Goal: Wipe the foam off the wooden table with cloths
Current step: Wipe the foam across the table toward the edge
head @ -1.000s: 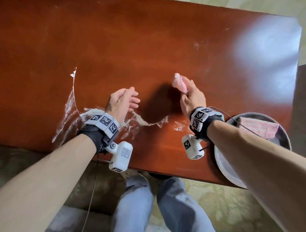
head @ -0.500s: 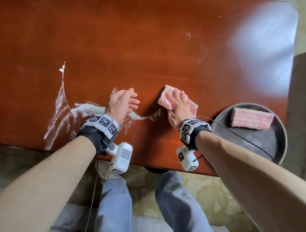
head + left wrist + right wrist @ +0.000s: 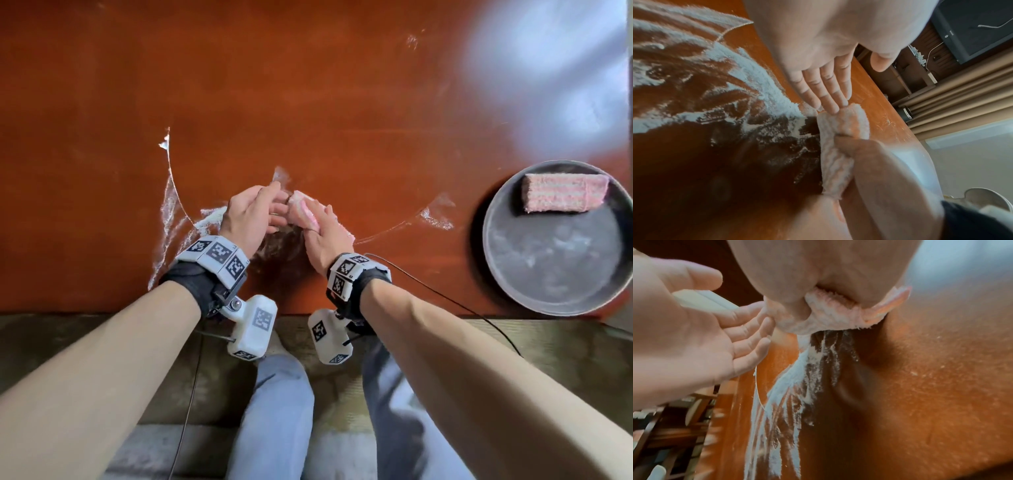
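Right hand (image 3: 325, 236) grips a folded pink cloth (image 3: 305, 210), thumb and fingers curled round it; the cloth's lower edge sits on the wooden surface (image 3: 308, 85) near its front edge. In the right wrist view the cloth (image 3: 830, 316) touches the head of a white foam (image 3: 789, 386) streak. Left hand (image 3: 251, 214) is held open, fingers straight and close together, the fingertips (image 3: 835, 105) touching the upper end of the cloth (image 3: 838, 146); it has hold of nothing.

Foam (image 3: 178, 219) remains as smears and a thin curved line left of the hands, with a lighter patch (image 3: 436, 216) to the right. Heaviest deposit appears in the left wrist view (image 3: 748, 71).

A second folded pink cloth (image 3: 565, 197) lies in a round grey metal tray (image 3: 548, 274) at the right of the surface, well apart from the hands.

Markings: both wrist bands (image 3: 215, 255) carry black-and-white square coded patterns. No brand, label or legible writing can be made out anywhere.
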The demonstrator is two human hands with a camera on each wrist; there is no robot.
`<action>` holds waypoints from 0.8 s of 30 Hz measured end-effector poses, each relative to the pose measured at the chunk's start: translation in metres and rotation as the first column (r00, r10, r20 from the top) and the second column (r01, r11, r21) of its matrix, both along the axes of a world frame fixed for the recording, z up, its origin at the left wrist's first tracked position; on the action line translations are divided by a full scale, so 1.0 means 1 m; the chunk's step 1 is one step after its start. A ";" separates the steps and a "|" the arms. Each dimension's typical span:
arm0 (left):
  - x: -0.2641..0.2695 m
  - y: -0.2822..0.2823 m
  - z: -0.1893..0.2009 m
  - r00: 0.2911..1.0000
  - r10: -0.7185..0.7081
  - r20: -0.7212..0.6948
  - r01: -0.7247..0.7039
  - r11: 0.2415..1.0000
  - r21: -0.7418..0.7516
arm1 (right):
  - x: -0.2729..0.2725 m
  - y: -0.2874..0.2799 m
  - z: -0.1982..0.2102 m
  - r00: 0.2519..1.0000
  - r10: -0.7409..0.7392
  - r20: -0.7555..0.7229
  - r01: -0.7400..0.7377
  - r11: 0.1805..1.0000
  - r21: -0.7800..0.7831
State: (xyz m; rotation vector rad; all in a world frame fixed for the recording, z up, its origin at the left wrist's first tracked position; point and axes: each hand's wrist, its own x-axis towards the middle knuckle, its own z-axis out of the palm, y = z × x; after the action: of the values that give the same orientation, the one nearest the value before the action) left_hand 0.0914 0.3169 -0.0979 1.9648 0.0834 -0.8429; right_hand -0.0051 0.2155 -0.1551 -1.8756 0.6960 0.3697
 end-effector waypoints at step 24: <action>-0.027 -0.105 -0.001 0.995 -0.100 -0.032 0.100 0.995 0.015 | -0.079 -0.186 -0.004 0.972 -0.023 -0.234 -0.091 0.881 -0.464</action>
State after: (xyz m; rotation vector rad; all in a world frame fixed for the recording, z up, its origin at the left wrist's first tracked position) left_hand 0.0645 0.2120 -0.0993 1.9845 0.0101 -0.9406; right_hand -0.0840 0.0295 -0.1596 -2.3341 0.9804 0.4811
